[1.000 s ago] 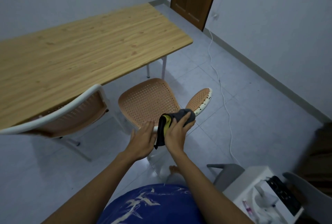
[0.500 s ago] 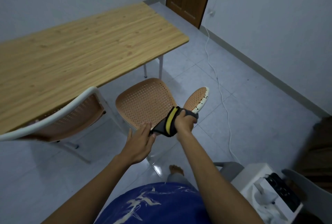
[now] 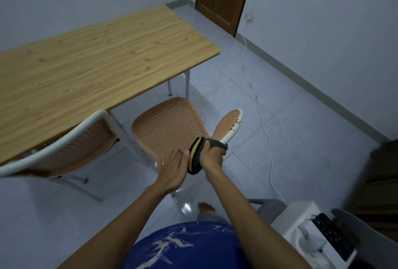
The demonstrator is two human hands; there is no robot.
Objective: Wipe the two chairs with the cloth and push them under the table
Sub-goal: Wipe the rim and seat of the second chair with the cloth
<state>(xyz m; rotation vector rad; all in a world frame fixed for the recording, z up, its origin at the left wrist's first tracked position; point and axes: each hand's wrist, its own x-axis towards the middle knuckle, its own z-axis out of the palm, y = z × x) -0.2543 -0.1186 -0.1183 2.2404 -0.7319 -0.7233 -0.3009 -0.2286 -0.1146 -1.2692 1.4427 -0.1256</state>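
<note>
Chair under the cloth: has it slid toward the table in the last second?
No. The chair has its front edge just as close to the table leg as before; it is not pushed under yet.

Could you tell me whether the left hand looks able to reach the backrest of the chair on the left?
Probably yes: the left hand holds nothing, merely resting on the near chair, and nothing stands between it and that backrest.

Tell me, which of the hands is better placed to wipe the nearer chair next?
Right, most likely. The right hand grips the cloth against the white back rim of the nearer chair. The left hand holds no cloth; it lies open on that rim beside it, better suited to steadying.
</note>
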